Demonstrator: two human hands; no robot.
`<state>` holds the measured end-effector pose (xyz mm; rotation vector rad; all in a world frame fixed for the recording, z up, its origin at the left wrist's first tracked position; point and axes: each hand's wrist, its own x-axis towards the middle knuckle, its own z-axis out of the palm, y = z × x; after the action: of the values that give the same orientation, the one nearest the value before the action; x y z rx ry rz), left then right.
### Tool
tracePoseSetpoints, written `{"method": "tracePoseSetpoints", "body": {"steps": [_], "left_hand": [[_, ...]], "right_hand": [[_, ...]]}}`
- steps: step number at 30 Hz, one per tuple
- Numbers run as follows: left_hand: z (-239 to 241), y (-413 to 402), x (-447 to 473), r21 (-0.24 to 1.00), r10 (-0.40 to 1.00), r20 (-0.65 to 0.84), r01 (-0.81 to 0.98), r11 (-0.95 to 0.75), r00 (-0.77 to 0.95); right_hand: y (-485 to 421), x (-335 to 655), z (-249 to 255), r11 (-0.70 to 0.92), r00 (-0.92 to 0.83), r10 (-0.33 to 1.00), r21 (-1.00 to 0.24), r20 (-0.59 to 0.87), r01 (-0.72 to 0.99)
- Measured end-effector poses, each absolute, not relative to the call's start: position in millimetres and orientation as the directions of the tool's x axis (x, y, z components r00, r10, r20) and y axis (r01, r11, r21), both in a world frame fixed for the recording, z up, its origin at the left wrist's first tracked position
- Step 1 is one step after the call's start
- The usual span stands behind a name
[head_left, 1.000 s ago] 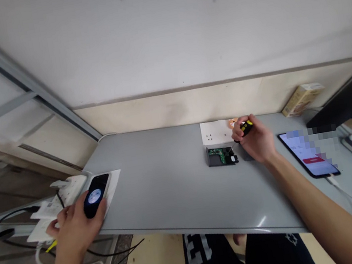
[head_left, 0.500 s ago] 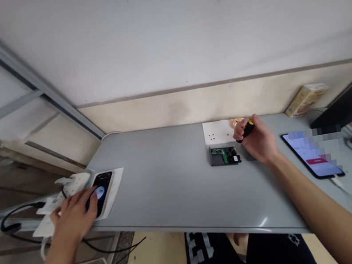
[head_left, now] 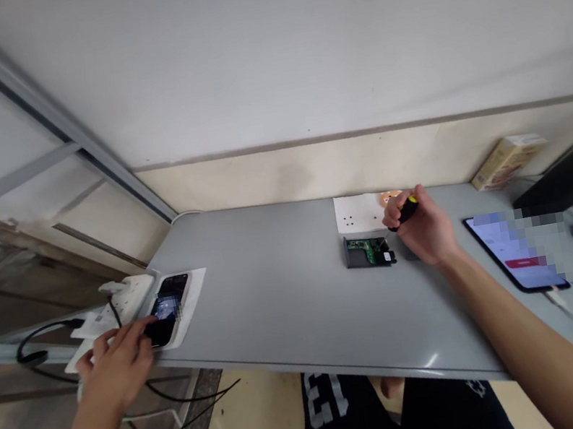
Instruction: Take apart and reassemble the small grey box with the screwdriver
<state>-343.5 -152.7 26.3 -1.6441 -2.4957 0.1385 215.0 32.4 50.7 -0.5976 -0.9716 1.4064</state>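
My left hand rests at the table's left front corner, fingers stretched toward the near end of a black phone that lies on a white sheet; its fingertips touch the phone's lower edge. My right hand is closed round a small screwdriver with a yellow and black handle. The tip points down at a small open black device with a green circuit board on the grey table.
A white paper with small screws lies behind the device. A second phone with a lit screen and a cable lies to the right. A white power strip and black cables sit at the left edge. A cardboard box stands by the wall.
My left hand laid the black phone down on the white sheet and slid back, so only the fingertips touch it. The right hand stayed with the screwdriver at the device.
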Motion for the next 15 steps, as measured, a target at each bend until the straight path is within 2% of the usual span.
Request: {"method": "tracePoseSetpoints", "body": {"steps": [9, 12, 15], "left_hand": [[60.4, -69.4, -339.9, -0.147, 0.952, -0.016, 0.942, 0.301, -0.307], [63.1, -74.4, -326.7, -0.139, 0.949, 0.075, 0.939, 0.313, -0.305], [50.3, -94.0, -290.9, -0.118, 0.930, 0.249, 0.944, 0.307, -0.271]], "right_hand": [[33.5, 214.2, 49.5, 0.126, -0.112, 0.969, -0.833, 0.220, -0.539], [33.4, 215.4, 48.1, 0.126, -0.111, 0.970, -0.836, 0.217, -0.535], [33.3, 218.6, 45.7, 0.140, -0.108, 0.968, -0.844, 0.227, -0.518]]}}
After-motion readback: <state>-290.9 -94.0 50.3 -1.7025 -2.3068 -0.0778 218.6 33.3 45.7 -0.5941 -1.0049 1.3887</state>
